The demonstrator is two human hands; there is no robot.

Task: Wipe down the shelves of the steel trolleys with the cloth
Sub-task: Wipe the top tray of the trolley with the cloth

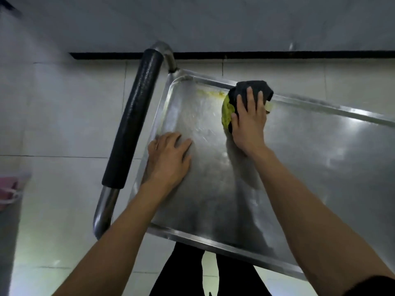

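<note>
We saw the right hand pressing the cloth with spread fingers onto the trolley shelf near its far rim. The left hand lay flat, fingers apart, on the shelf's left edge beside the handle.

The trolley shelf lies in front of the person, and the handle stands along its left edge. The left hand rests on the shelf near the left rim. The right hand lies farther back, on the cloth, which touches the far rim. A bin stands on the floor, far left.
</note>
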